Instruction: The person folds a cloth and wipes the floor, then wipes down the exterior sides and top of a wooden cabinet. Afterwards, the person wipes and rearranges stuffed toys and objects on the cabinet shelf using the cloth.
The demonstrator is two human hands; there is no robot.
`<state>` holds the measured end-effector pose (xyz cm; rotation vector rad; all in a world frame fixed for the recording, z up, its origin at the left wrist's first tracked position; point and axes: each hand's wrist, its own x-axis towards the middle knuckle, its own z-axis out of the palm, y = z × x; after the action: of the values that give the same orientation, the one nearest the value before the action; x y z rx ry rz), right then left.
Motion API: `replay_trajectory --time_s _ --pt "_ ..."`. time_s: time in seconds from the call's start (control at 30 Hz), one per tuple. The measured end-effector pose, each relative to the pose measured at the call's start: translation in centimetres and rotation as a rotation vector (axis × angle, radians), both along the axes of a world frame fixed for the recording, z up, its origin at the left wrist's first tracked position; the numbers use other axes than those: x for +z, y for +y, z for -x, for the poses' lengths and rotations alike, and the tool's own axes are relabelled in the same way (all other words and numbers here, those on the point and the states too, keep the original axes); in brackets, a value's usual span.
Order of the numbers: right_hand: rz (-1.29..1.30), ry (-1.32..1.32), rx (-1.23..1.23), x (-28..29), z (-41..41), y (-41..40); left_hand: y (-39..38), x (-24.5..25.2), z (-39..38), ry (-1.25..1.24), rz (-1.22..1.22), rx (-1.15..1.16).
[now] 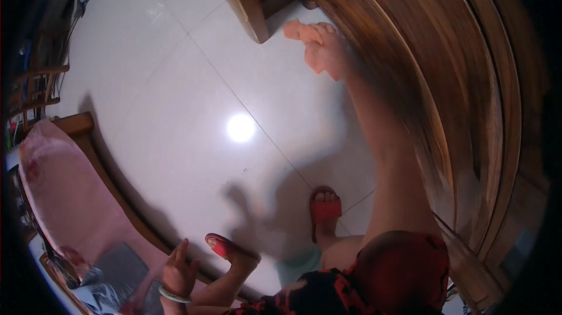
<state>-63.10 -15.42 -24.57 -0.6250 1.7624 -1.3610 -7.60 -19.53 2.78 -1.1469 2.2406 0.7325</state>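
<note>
My right hand (pixel 333 49) reaches far out, its fingers closed over a crumpled orange cloth (pixel 314 56). The cloth hangs out on the left side of the hand, close to the lower edge of a dark brown wooden furniture front (pixel 395 38). Whether it touches the wood or the floor, I cannot tell. My left hand (pixel 179 271) is low in the picture, with a pale bangle (pixel 173 296) on the wrist. It holds nothing, and its thumb stands apart from the fingers. A seat with a pink cover (pixel 74 196) lies just left of it.
Glossy white floor tiles (pixel 175 82) reflect a bright lamp. A wooden panel's corner (pixel 259 29) juts out at the top. Grey plastic-like material (pixel 116 271) lies on the pink cover. My feet wear red slippers (pixel 327 207); a pale green object (pixel 298 266) is partly hidden behind my leg.
</note>
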Motion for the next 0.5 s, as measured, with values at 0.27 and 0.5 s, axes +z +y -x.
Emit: replay_trajectory --time_s 0.27,0.5 --pt "-0.469 0.948 0.093 -3.8 -1.4 -10.3 0.1 0.6 1.2 0.022 -0.013 -0.028" --pt "-0.450 1.084 0.220 -3.5 -0.1 -11.2 0.5 1.5 1.5 0.073 -0.041 -0.014"
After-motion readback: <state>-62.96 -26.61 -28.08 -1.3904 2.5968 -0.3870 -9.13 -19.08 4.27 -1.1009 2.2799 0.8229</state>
